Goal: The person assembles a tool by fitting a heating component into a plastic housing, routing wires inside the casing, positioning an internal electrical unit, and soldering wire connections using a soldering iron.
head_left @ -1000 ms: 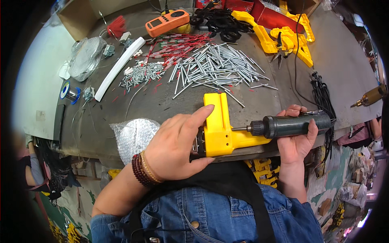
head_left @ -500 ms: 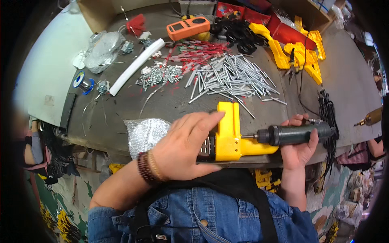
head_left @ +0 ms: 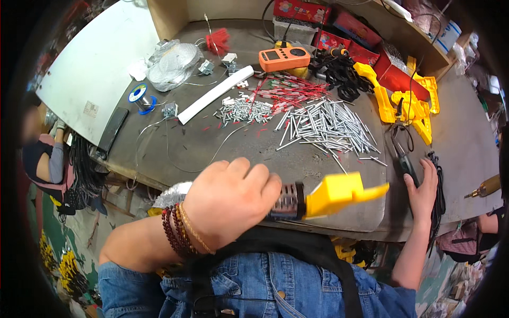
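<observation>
Fingers of my left hand [head_left: 233,199] are clamped around the slotted silver metal tool with yellow plastic body [head_left: 336,193], above the near edge of the grey table [head_left: 297,159]. Now the dark green cylindrical screwdriver [head_left: 407,167] is away from it, at the right, so driving seems stopped. My right hand [head_left: 424,191] reaches forward, fingers apart beside the screwdriver; whether they touch, I cannot tell.

Yellow tool [head_left: 336,194] with slotted metal section [head_left: 289,199], held sideways, dark screwdriver [head_left: 406,166] at right, pointing away
</observation>
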`<state>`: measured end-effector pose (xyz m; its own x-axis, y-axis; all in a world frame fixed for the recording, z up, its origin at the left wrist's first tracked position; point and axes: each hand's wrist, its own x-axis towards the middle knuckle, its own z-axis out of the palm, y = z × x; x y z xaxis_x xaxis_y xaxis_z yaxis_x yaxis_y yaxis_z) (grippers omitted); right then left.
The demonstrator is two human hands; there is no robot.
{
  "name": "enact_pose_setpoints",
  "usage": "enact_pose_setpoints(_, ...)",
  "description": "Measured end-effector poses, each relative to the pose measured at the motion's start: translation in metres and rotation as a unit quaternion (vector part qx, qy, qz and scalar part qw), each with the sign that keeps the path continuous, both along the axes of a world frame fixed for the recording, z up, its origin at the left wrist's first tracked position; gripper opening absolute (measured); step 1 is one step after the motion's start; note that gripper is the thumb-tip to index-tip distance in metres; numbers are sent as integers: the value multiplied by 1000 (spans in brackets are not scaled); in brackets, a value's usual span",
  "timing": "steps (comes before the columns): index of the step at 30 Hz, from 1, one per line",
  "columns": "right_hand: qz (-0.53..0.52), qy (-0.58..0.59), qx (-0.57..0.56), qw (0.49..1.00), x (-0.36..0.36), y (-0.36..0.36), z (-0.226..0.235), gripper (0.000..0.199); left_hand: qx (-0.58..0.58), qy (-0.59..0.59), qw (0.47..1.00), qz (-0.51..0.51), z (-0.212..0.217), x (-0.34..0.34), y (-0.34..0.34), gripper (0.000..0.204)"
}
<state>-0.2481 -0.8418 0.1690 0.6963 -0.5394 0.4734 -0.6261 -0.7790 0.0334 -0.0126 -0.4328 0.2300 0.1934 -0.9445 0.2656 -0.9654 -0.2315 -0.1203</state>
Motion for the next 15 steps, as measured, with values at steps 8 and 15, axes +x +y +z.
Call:
enact_pose_setpoints(8,382,-143,643,648,61,132,40,42,16,-34,999,14,29,-21,21,23)
enact_pose_setpoints(15,450,-170,523,704,75,111,2,14,-25,-111,993,16,-11,-16,6,36)
